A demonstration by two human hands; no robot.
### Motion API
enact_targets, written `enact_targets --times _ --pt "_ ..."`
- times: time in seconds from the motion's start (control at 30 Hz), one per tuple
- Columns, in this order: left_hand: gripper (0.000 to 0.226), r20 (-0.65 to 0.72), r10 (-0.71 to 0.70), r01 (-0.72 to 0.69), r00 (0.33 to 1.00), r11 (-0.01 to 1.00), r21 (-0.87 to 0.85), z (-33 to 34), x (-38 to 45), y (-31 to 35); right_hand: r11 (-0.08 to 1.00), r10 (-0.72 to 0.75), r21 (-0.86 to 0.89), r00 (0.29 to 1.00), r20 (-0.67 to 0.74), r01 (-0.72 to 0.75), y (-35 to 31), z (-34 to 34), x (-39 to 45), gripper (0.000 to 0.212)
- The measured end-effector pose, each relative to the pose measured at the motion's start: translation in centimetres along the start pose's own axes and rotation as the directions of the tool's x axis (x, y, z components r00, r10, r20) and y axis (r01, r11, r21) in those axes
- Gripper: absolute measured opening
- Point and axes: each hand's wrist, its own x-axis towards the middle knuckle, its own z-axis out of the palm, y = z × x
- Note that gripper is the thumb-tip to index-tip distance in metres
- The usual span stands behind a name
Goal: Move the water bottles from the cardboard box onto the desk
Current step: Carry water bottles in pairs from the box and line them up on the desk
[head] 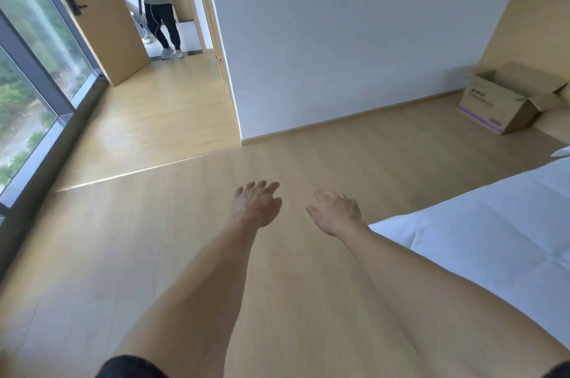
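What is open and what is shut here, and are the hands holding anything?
cardboard box: flaps open, on the floor, contents hidden
left hand: open, empty
right hand: open, empty
door: swung open
bed: covered with white sheet

We have just one view, from a camera worn on the head. It looks forward and down, from standing height, so the wood floor [191, 254] is far below us. The wide lens bends the edges. Both bare arms reach out from the bottom edge, close to the camera. The cardboard box [505, 100] sits far off at the right by the white wall [339, 38]. A window [27, 75] runs down the left side.
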Motion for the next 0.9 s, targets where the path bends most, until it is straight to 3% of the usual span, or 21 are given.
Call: enact_targets --times 0.37,0.6,0.9 --pt "0.051 0.065 0.268 -0.268 0.961 0.963 -0.002 -1.1 25.2 5.8 0.966 0.258 0.005 0.965 -0.042 -0.258 7.0 -5.3 17.8 0.048" --pt "0.051 0.075 0.429 -0.43 0.9 0.903 0.002 -5.3 40.6 9.7 0.894 0.447 0.07 0.893 -0.062 -0.443 10.5 -10.3 27.5 0.049" --pt "0.052 0.09 0.61 -0.614 0.788 0.789 0.024 -7.3 53.8 20.9 0.797 0.602 0.124 0.791 -0.105 -0.591 20.2 -13.9 38.4 0.051"
